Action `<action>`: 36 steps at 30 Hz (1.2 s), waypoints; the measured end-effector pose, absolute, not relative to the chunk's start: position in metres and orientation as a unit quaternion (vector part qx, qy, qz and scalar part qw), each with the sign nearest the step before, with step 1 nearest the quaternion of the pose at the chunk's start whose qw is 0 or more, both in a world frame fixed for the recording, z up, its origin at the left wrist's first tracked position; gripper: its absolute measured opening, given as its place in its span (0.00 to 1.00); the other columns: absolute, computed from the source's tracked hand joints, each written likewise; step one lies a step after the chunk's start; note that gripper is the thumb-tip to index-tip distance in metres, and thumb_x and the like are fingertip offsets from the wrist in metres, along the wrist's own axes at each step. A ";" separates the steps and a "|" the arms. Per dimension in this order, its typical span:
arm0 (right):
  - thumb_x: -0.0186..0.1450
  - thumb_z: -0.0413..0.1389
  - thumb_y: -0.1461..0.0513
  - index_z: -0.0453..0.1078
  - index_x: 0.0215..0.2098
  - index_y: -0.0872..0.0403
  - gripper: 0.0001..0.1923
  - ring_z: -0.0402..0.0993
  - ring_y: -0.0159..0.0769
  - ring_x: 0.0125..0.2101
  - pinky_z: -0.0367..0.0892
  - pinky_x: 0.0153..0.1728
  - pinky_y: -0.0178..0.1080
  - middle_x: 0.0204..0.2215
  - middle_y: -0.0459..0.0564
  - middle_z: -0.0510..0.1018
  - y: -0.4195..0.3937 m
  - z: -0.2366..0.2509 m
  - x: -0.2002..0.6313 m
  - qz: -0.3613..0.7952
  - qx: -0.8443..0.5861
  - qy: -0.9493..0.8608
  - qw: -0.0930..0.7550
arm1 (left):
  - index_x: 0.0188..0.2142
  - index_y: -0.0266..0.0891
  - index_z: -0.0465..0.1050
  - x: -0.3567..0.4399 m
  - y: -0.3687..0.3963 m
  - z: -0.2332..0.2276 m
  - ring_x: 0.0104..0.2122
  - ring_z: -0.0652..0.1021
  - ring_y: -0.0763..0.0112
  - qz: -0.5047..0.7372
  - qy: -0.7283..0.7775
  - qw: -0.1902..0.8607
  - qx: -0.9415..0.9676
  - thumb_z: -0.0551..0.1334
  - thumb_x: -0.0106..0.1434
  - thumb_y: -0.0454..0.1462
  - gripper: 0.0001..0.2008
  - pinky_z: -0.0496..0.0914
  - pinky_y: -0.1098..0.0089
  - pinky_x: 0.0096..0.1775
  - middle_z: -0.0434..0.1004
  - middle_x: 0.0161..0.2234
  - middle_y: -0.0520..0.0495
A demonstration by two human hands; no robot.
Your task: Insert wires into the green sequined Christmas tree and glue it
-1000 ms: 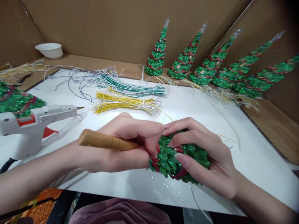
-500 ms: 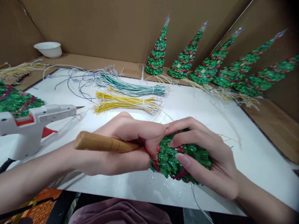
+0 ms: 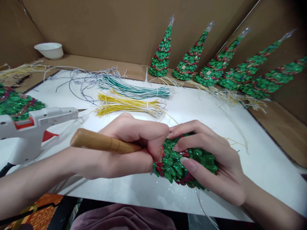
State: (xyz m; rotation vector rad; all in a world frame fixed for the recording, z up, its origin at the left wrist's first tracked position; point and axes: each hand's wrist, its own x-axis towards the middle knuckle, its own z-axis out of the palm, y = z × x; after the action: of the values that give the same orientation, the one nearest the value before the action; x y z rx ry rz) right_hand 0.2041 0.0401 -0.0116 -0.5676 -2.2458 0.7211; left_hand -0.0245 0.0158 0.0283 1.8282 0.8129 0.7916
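Observation:
A green glitter cone tree with red trim lies on its side near the front of the white board. My right hand wraps over it, fingers pressed on the foliage. My left hand grips a wooden-handled tool, its handle pointing left and its tip hidden against the tree's left end. A thin white wire trails from under the tree toward me.
A white glue gun stands at the left, nozzle pointing right. Bundles of yellow wires and green wires lie mid-board, with loose blue-white wires behind them. Several finished trees lean on the cardboard wall. A white bowl sits far left.
The tool's wooden handle has shifted a little to the left and my left hand has risen slightly. My right hand and the tree stay put.

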 end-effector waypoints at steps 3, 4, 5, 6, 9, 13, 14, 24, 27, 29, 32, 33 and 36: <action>0.60 0.54 0.66 0.69 0.38 0.50 0.09 0.73 0.43 0.41 0.69 0.39 0.44 0.39 0.53 0.75 0.040 -0.011 0.204 0.277 -0.223 -0.867 0.349 | 0.20 0.38 0.62 -0.026 0.019 0.027 0.19 0.65 0.81 0.351 0.344 0.492 0.718 0.60 0.55 0.27 0.11 0.59 0.79 0.21 0.66 0.20 0.58; 0.60 0.54 0.66 0.69 0.38 0.50 0.09 0.73 0.43 0.41 0.69 0.40 0.45 0.39 0.53 0.75 0.039 -0.011 0.204 0.277 -0.225 -0.867 0.349 | 0.20 0.39 0.62 -0.028 0.021 0.026 0.18 0.63 0.80 0.364 0.359 0.485 0.709 0.60 0.54 0.27 0.11 0.58 0.78 0.20 0.65 0.19 0.57; 0.60 0.54 0.66 0.70 0.38 0.50 0.08 0.73 0.43 0.41 0.69 0.40 0.45 0.38 0.53 0.75 0.039 -0.011 0.204 0.277 -0.225 -0.867 0.349 | 0.20 0.39 0.62 -0.031 0.025 0.025 0.18 0.62 0.80 0.372 0.379 0.475 0.701 0.60 0.53 0.27 0.10 0.56 0.78 0.18 0.64 0.18 0.57; 0.60 0.55 0.66 0.70 0.38 0.50 0.08 0.73 0.43 0.41 0.69 0.40 0.45 0.38 0.53 0.75 0.040 -0.011 0.204 0.277 -0.225 -0.866 0.349 | 0.21 0.39 0.62 -0.034 0.029 0.023 0.17 0.62 0.80 0.381 0.400 0.461 0.695 0.59 0.53 0.27 0.09 0.55 0.77 0.18 0.63 0.17 0.57; 0.59 0.55 0.66 0.70 0.37 0.51 0.08 0.73 0.43 0.41 0.69 0.41 0.45 0.38 0.53 0.75 0.040 -0.010 0.205 0.274 -0.226 -0.868 0.348 | 0.22 0.39 0.63 -0.043 0.046 0.011 0.16 0.62 0.80 0.353 0.474 0.443 0.674 0.57 0.52 0.26 0.08 0.54 0.77 0.18 0.62 0.15 0.58; 0.59 0.55 0.65 0.70 0.37 0.51 0.07 0.73 0.44 0.41 0.69 0.41 0.45 0.38 0.53 0.76 0.041 -0.011 0.205 0.273 -0.229 -0.868 0.346 | 0.22 0.39 0.62 -0.052 0.064 -0.006 0.14 0.61 0.81 0.322 0.531 0.467 0.630 0.56 0.52 0.27 0.07 0.53 0.77 0.18 0.62 0.12 0.59; 0.59 0.55 0.65 0.70 0.37 0.51 0.07 0.73 0.44 0.41 0.69 0.41 0.45 0.38 0.53 0.76 0.041 -0.011 0.205 0.273 -0.228 -0.867 0.348 | 0.22 0.39 0.62 -0.053 0.067 -0.009 0.14 0.61 0.81 0.315 0.540 0.469 0.624 0.56 0.52 0.27 0.07 0.53 0.76 0.18 0.62 0.12 0.58; 0.59 0.55 0.65 0.70 0.36 0.51 0.07 0.73 0.44 0.40 0.70 0.42 0.46 0.38 0.53 0.76 0.041 -0.012 0.204 0.277 -0.224 -0.865 0.354 | 0.23 0.40 0.62 -0.052 0.064 -0.007 0.14 0.60 0.81 0.366 0.505 0.483 0.614 0.58 0.53 0.28 0.07 0.51 0.75 0.17 0.62 0.12 0.58; 0.59 0.55 0.65 0.70 0.37 0.51 0.07 0.74 0.44 0.40 0.70 0.41 0.46 0.38 0.53 0.76 0.041 -0.011 0.204 0.274 -0.226 -0.866 0.353 | 0.23 0.40 0.62 -0.042 0.053 0.003 0.13 0.61 0.81 0.417 0.463 0.499 0.601 0.58 0.51 0.27 0.08 0.51 0.77 0.16 0.60 0.12 0.59; 0.59 0.55 0.65 0.70 0.37 0.51 0.07 0.74 0.44 0.40 0.70 0.40 0.46 0.37 0.53 0.76 0.041 -0.011 0.204 0.271 -0.225 -0.866 0.354 | 0.22 0.40 0.61 -0.034 0.043 0.011 0.14 0.62 0.81 0.414 0.446 0.526 0.594 0.58 0.49 0.27 0.08 0.53 0.77 0.16 0.61 0.12 0.59; 0.59 0.55 0.65 0.70 0.37 0.50 0.08 0.74 0.44 0.40 0.70 0.39 0.45 0.38 0.53 0.76 0.041 -0.012 0.204 0.271 -0.226 -0.866 0.355 | 0.22 0.39 0.62 -0.026 0.029 0.018 0.16 0.63 0.80 0.365 0.424 0.568 0.604 0.58 0.50 0.28 0.07 0.55 0.78 0.17 0.62 0.15 0.57; 0.59 0.55 0.65 0.70 0.37 0.50 0.08 0.74 0.44 0.40 0.70 0.39 0.45 0.38 0.53 0.76 0.041 -0.012 0.204 0.272 -0.227 -0.866 0.354 | 0.22 0.39 0.63 -0.024 0.026 0.018 0.17 0.63 0.80 0.356 0.410 0.576 0.610 0.58 0.51 0.28 0.06 0.55 0.78 0.18 0.62 0.16 0.57; 0.59 0.55 0.66 0.70 0.38 0.51 0.08 0.73 0.43 0.41 0.69 0.40 0.44 0.38 0.52 0.75 0.040 -0.012 0.204 0.277 -0.225 -0.866 0.350 | 0.23 0.39 0.63 -0.021 0.023 0.016 0.18 0.61 0.80 0.352 0.373 0.587 0.627 0.57 0.53 0.28 0.06 0.55 0.77 0.19 0.61 0.18 0.57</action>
State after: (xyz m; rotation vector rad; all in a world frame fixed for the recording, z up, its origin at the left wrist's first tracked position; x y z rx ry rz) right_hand 0.2040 0.0400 -0.0120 -0.5835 -2.2429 0.7164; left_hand -0.0207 0.0229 0.0157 1.4614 0.8698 0.8201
